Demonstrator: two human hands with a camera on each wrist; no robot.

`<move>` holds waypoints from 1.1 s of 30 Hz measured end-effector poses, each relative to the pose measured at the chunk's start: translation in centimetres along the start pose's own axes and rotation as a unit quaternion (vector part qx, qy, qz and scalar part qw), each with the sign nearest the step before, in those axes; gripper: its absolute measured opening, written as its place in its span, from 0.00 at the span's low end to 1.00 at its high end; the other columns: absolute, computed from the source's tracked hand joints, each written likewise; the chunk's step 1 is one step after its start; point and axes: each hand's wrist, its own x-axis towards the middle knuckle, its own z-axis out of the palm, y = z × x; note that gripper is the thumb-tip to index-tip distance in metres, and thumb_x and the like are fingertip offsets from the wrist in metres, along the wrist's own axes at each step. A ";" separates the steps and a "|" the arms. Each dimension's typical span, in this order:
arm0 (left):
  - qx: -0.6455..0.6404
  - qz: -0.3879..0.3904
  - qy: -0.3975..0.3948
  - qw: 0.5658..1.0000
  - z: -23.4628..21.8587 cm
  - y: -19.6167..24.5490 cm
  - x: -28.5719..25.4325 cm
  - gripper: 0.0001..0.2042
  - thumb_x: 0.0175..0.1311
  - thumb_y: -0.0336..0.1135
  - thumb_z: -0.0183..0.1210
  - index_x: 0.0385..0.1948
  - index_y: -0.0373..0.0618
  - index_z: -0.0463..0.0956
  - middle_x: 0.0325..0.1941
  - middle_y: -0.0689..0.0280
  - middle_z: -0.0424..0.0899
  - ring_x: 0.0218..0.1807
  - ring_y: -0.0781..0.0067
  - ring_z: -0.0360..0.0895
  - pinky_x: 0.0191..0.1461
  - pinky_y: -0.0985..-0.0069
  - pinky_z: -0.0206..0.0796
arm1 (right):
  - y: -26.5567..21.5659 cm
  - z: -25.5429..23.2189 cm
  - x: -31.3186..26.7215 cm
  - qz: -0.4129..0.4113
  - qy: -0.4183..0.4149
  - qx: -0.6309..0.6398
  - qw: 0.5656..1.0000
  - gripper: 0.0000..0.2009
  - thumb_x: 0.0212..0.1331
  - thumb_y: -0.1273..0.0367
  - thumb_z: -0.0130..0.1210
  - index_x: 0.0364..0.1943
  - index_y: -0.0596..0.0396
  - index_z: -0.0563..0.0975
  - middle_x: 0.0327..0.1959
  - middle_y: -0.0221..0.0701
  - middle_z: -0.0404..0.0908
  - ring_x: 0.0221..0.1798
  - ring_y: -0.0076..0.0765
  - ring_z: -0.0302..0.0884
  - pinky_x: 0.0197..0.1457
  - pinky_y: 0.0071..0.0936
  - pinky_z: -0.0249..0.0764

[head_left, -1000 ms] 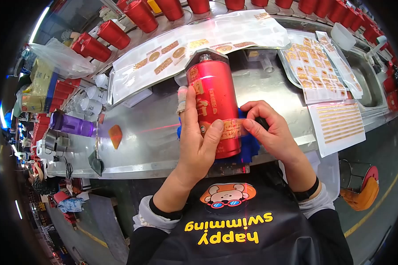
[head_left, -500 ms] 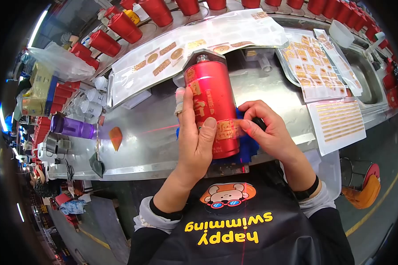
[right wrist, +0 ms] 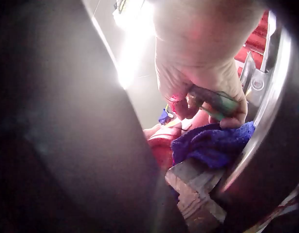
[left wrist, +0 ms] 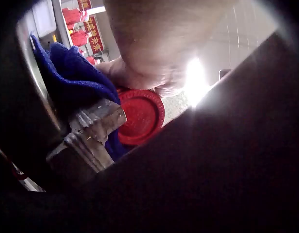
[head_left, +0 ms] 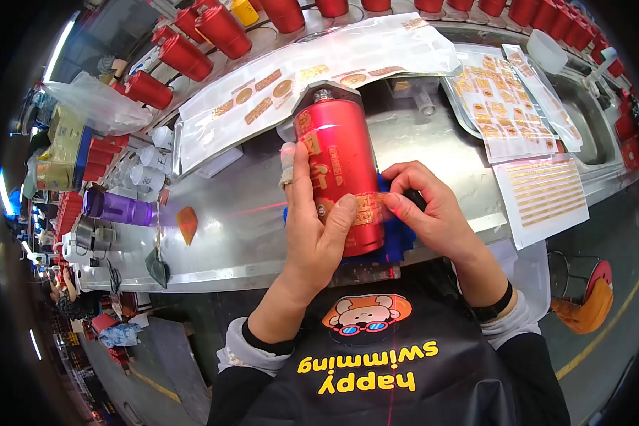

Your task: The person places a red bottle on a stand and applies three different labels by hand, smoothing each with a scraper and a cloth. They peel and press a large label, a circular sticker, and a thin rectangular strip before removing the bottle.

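A red bottle (head_left: 339, 156) with gold lettering and a bare metal neck lies tilted over a blue cloth (head_left: 397, 238). My left hand (head_left: 309, 238) holds it from the left, fingers along its side and thumb pressing on a gold-printed decal strip (head_left: 364, 209) near the base. White covering wraps one left fingertip. On the right, my right hand (head_left: 433, 209) pinches the strip's free end between thumb and index finger. Tucked in that hand is a dark tool with a green part (right wrist: 220, 104), its kind unclear. The left wrist view shows the bottle's round base (left wrist: 142, 116) by a metal block (left wrist: 93, 133).
Decal sheets lie on a long tray (head_left: 227, 121) behind the bottle and on another tray (head_left: 500, 106) at right, near a gold-striped sheet (head_left: 543, 202). Red bottles (head_left: 224, 32) line the back. A purple bottle (head_left: 117, 208) and orange scraper-like piece (head_left: 187, 225) are at left.
Both hands keep nearly the same place on the bottle and strip. The left thumb shifts slightly over the strip. Red bottles along the back have moved sideways.
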 end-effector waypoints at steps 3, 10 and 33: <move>0.011 -0.009 0.001 1.000 0.0 0.1 -0.1 0.36 0.70 0.32 0.51 0.73 0.30 0.39 0.79 0.50 0.43 0.78 0.64 0.48 0.78 0.69 0.39 | 0.2 0.0 0.0 -0.003 0.001 -0.004 1.000 0.07 0.60 0.71 0.60 0.35 0.59 0.75 0.46 0.40 0.76 0.52 0.39 0.75 0.56 0.30 0.69; 0.078 0.032 0.002 0.996 -0.1 -1.0 0.0 0.39 0.69 0.33 0.55 0.73 0.29 0.39 0.75 0.47 0.49 0.74 0.60 0.56 0.74 0.67 0.50 | 0.2 0.0 0.0 -0.009 0.004 -0.018 1.000 0.07 0.60 0.70 0.60 0.35 0.59 0.75 0.46 0.41 0.76 0.51 0.40 0.75 0.55 0.30 0.71; 0.182 0.103 -0.074 0.975 -3.1 -1.8 -3.2 0.50 0.61 0.51 0.64 0.72 0.29 0.40 0.76 0.40 0.50 0.77 0.47 0.51 0.76 0.62 0.45 | -0.6 -0.7 -1.7 0.106 0.085 0.181 0.974 0.14 0.65 0.73 0.54 0.54 0.59 0.72 0.39 0.26 0.80 0.40 0.15 0.75 0.43 0.18 0.74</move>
